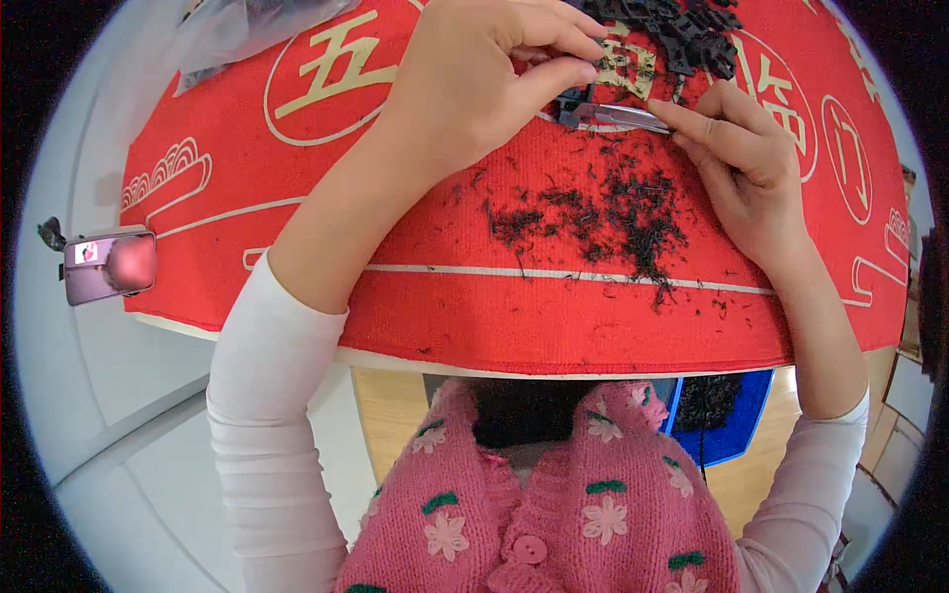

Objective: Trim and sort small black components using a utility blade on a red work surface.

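Note:
My left hand point(484, 79) pinches a small black plastic part point(573, 97) between thumb and fingers above a red mat point(297, 237). My right hand point(741, 158) holds a slim metal blade tool point(613, 117), its tip pointing left and touching the black part. Below both hands a scatter of black shavings point(623, 217) lies on the mat. A pile of several black plastic parts point(682, 35) sits at the far edge, just beyond my right hand.
A clear plastic bag point(247, 30) with dark pieces lies at the far left. A phone on a clip point(107, 267) stands at the mat's left edge. A blue bin point(727, 415) with black scraps sits on the floor under the table.

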`<state>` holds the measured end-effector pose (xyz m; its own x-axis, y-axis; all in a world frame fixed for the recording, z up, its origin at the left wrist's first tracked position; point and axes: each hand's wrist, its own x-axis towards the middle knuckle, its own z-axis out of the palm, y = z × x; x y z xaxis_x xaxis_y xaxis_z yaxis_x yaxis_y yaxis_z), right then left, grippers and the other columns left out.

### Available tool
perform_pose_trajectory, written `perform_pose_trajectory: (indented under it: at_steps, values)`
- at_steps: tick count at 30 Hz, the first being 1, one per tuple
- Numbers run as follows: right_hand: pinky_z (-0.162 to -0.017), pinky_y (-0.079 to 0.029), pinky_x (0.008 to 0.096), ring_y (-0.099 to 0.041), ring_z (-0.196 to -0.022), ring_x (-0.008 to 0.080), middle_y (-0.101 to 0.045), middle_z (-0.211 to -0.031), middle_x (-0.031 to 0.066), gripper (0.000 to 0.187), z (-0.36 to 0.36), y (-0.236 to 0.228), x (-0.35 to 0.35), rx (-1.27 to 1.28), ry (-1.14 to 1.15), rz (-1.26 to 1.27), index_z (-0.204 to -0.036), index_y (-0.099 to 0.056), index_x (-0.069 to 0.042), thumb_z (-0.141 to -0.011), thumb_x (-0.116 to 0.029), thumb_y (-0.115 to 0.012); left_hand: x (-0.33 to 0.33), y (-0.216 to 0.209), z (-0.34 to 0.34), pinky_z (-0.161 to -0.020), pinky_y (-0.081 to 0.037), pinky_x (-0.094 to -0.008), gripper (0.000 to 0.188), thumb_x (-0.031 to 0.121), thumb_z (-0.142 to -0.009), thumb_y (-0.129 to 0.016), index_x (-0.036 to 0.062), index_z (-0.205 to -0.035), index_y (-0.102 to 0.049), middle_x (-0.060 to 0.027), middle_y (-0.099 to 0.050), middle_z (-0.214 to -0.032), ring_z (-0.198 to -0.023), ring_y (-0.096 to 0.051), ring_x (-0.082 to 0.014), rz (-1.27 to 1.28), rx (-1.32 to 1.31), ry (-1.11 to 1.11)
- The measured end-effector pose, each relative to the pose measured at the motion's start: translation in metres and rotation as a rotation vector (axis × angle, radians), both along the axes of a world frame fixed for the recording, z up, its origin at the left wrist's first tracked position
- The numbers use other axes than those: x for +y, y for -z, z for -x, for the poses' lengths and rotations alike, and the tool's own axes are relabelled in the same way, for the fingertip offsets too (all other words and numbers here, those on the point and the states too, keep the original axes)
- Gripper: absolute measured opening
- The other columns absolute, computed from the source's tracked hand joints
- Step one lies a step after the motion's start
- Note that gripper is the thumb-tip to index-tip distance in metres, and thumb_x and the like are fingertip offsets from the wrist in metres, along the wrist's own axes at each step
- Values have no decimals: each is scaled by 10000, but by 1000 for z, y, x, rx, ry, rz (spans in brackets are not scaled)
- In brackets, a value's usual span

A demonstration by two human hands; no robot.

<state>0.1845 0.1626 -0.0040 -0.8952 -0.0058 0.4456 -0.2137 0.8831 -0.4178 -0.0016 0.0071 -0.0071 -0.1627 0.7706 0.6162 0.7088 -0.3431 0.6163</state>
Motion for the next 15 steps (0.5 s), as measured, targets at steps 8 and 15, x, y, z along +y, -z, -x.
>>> perform_pose_trajectory:
  at_steps: [8, 15]
  values:
    - [-538, -317, 219, -400, -617, 125, -488, -806, 38, 346, 0, 1, 2, 2, -6, -2, -1083, -679, -48, -785, 98, -580, -1, -3, 0, -597, -473, -221, 147, -72, -723, -665, -61, -868, -687, -172, -676, -1002, -735, -622, -187, -3, 58, -10]
    - [-535, -316, 221, -398, -612, 126, -486, -797, 39, 337, 1, 1, -1, 5, 9, -11, -1074, -681, -44, -786, 99, -577, -2, -2, 2, -600, -475, -219, 148, -70, -722, -670, -56, -869, -690, -170, -676, -1006, -738, -624, -184, -8, 93, -15]
